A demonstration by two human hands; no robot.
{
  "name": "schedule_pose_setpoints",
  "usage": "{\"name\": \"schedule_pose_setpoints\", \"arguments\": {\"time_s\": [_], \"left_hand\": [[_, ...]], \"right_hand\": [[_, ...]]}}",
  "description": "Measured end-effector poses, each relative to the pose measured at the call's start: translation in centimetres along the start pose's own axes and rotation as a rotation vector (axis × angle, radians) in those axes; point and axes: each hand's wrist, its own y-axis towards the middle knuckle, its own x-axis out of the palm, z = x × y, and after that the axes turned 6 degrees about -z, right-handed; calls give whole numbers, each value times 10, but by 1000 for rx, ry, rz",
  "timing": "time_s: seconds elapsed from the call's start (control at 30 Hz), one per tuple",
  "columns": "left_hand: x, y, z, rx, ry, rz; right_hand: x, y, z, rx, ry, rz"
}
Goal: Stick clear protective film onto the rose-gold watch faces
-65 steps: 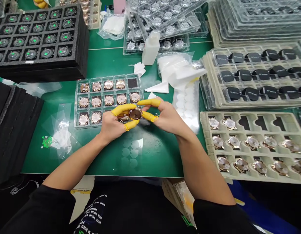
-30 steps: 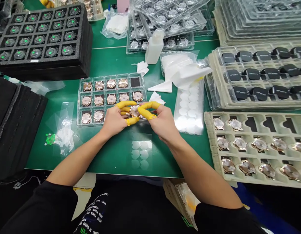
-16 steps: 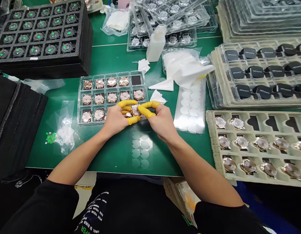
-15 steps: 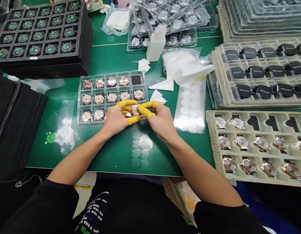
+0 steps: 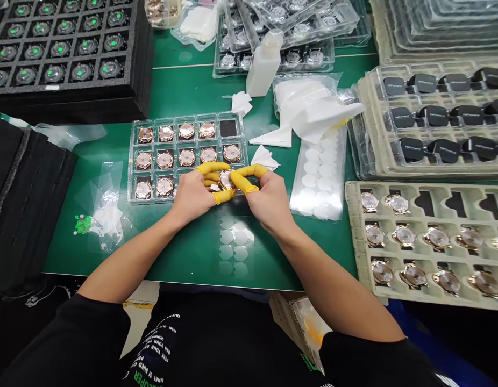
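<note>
Between my two hands is a rose-gold watch head (image 5: 225, 180), its round face turned up. Yellow finger cots cover the working fingers of both hands. My left hand (image 5: 194, 189) grips the case from the left, and a small white scrap (image 5: 214, 187) shows by its fingers. My right hand (image 5: 266, 194) holds the watch from the right, its thumb and finger closed against the case. Just behind the hands lies a clear plastic tray (image 5: 131, 164) of similar watch heads, its front right part hidden by my hands. A sheet of round clear stickers (image 5: 234, 248) lies nearer me.
A beige tray (image 5: 356, 242) of watch heads sits at right, below trays of black pieces (image 5: 437, 114). Black foam trays (image 5: 132, 102) stand at left. Behind are a white bottle (image 5: 264, 64), wipes (image 5: 313, 105) and a white-dot sheet (image 5: 318, 180). Green dots (image 5: 83, 224) lie left.
The view has shifted slightly, so the tabletop things sit a little differently in the picture. Both hands keep hold of the watch head in nearly the same pose.
</note>
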Motion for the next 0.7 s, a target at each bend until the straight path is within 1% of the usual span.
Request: {"name": "schedule_pose_setpoints", "arguments": {"time_s": [0.13,0.2,0.3,0.33,0.37,0.43,0.5,0.6,0.67,0.7], "left_hand": [[1,0,3,0,0,-3],[1,1,3,5,4,7],[1,1,1,9,33,33],[2,1,0,10,42,36],[2,1,0,13,47,38],[2,1,-1,14,47,34],[2,1,0,12,34,33],[2,1,1,17,17,40],[2,0,2,29,5,35],[2,0,1,33,-4,28]], "right_hand": [[-2,1,2,-30,-45,-10],[-10,6,4,-103,-66,71],[-28,17,10,-221,-79,263],[-34,21,12,-236,-69,288],[-39,24,14,-234,-47,280],[-42,27,16,-193,37,191],[-38,26,13,-105,163,72],[-26,18,0,120,320,-122],[-18,13,-10,268,345,-252],[-16,11,-14,318,346,-298]]}}
